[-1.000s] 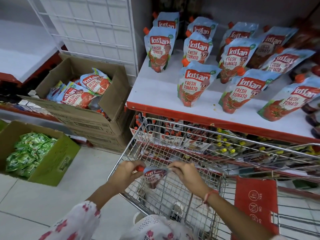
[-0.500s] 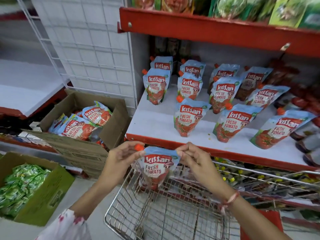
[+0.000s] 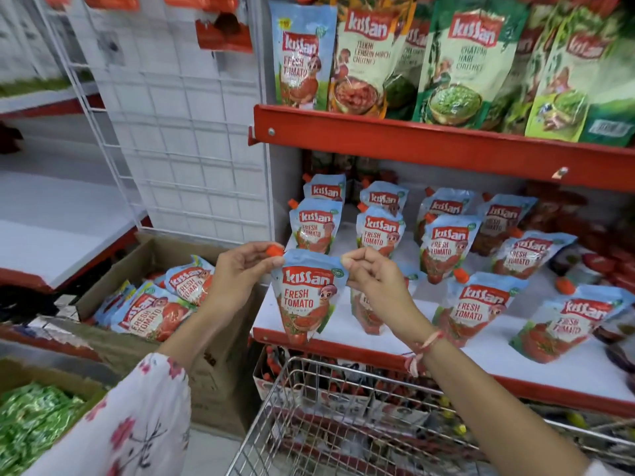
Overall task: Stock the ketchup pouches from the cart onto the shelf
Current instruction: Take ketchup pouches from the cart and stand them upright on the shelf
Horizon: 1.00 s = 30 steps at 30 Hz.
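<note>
Ketchup pouch (image 3: 307, 298) hangs above the cart (image 3: 343, 417), left hand (image 3: 240, 273) pinching its orange-capped corner, right hand (image 3: 371, 273) the other top corner. Looks soft, saggy, slick; top seams grip best. Shelf (image 3: 567, 367) beyond.

My one head view looks forward and slightly down, close on the shelf (image 3: 395, 341) at right, cart (image 3: 343, 417) at bottom centre.

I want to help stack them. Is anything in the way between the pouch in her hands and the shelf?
Nothing visible blocks it. Both hands, left and right, hold the pouch by its top corners, just in front of the shelf. The front left corner looks bare; other pouches stand further right and behind.
</note>
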{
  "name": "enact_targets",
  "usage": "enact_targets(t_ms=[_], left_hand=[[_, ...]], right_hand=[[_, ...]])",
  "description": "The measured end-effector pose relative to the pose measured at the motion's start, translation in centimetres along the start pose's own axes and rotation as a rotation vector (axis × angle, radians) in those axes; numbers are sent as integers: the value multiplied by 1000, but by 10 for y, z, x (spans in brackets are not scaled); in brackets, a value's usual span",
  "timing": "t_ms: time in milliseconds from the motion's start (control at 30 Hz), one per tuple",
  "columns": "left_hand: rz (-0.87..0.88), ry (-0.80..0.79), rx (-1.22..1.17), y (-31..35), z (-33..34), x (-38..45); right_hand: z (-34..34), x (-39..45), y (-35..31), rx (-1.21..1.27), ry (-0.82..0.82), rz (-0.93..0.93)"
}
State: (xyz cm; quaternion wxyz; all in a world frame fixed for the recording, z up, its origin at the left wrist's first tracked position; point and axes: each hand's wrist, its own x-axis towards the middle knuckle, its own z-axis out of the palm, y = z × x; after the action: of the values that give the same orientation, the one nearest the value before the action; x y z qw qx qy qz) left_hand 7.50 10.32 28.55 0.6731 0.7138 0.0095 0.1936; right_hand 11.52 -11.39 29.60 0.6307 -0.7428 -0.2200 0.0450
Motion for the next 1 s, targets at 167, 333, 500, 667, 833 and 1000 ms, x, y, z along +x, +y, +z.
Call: enact_targets(t_ms=[167,333,500,667,833,1000], left_hand=[[-35,-28,21,-17,-7,35],[-84,-41,46,-37,-9,56],[-94,-21,88,-53,-6,63],[-111,8,139,-62,-6,63],[-127,16,191,-61,-6,63],[-160,-18,249,-51,-5,61]], right_hand=[[8,33,14,-104,68,19],[17,52,31,-272,162,11],[25,57,45,-349,212,11],[28,57,49,-372,225,-10],[30,60,50,-376,231,-18],[27,60,46,-370,209,1]])
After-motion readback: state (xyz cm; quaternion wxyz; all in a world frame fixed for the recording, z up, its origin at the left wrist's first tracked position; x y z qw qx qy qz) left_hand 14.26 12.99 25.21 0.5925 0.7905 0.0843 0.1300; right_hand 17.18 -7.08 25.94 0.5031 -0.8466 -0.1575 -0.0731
